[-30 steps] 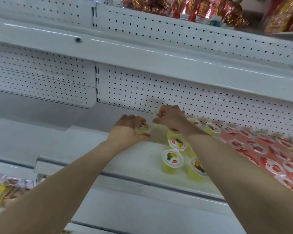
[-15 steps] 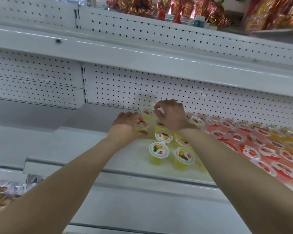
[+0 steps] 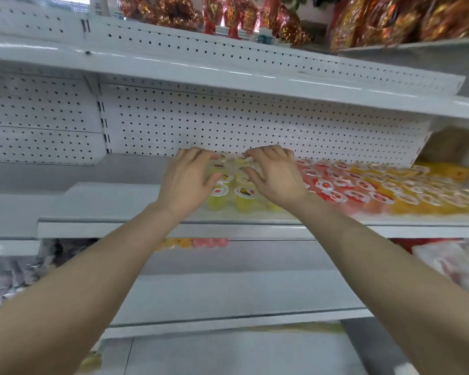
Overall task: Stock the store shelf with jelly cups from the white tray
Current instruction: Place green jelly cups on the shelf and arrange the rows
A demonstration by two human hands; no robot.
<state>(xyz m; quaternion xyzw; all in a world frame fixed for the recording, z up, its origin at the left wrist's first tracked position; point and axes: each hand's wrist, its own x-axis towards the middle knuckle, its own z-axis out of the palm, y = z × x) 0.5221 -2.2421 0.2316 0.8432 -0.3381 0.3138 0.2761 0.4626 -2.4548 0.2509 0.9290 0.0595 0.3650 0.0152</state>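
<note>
Several yellow jelly cups [image 3: 243,196] with white printed lids stand in two short rows on the white store shelf [image 3: 146,224]. My left hand [image 3: 188,182] hovers over the left row, fingers spread and loosely bent, holding nothing. My right hand [image 3: 276,175] hovers over the right row in the same way, thumb near a lid. Both hands hide the back cups. The white tray is not in view.
Red jelly cups [image 3: 336,186] and orange jelly cups [image 3: 423,196] fill the shelf to the right. A perforated back panel [image 3: 255,125] rises behind. The shelf above [image 3: 228,77] overhangs. Bare shelf lies left of the yellow cups. Packaged goods sit on lower shelves.
Both hands have let go of the cups they held at the back and now hover open over the rows. The camera has shifted, showing more of the lower shelves.
</note>
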